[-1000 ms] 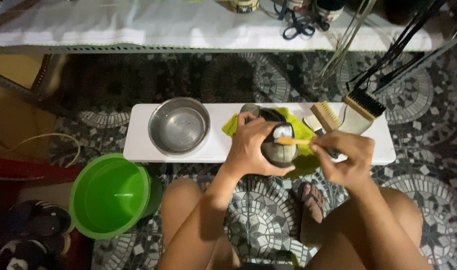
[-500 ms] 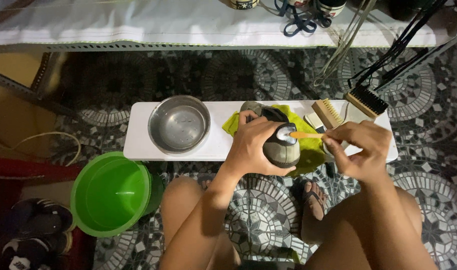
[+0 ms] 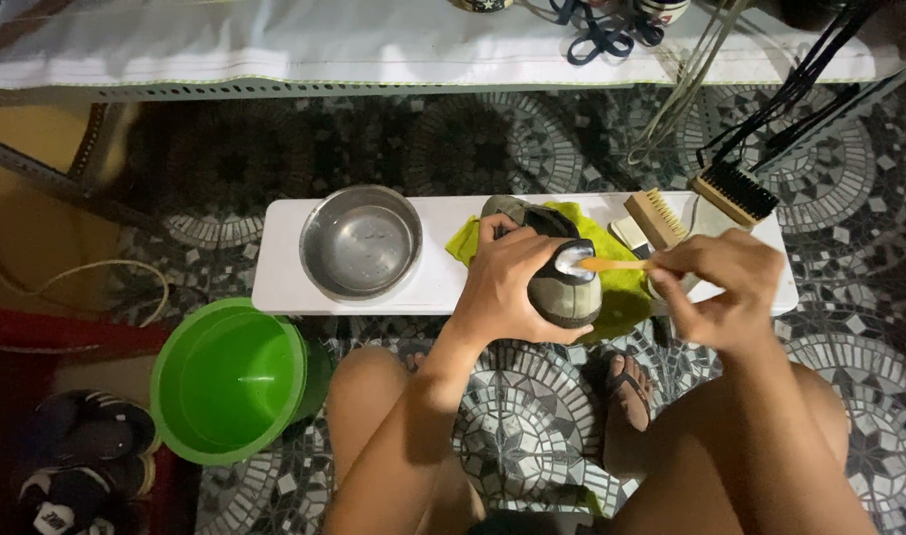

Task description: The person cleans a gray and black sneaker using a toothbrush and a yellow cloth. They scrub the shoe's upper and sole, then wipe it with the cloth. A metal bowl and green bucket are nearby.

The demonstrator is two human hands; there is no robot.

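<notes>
Between both hands, grey shoe over yellow-green cloth. Left hand wrapped around shoe; right hand pinching orange brush, bristles touching shoe. Steel bowl left of left hand.

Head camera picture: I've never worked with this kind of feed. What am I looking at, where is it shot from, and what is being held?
There is no machine here. A camera worn on a person's head looks straight down at their own two bare hands, knees and a patterned tile floor.

The left hand grips a dark shoe over a low white board. The right hand holds a small orange-handled brush with its head against the pale end of the shoe.

On the board lie a metal bowl, a yellow-green cloth under the shoe, and two larger brushes: a pale-bristled one and a dark-bristled one.

On the floor to the left stands a green bucket. A sandalled foot shows between the knees.
</notes>
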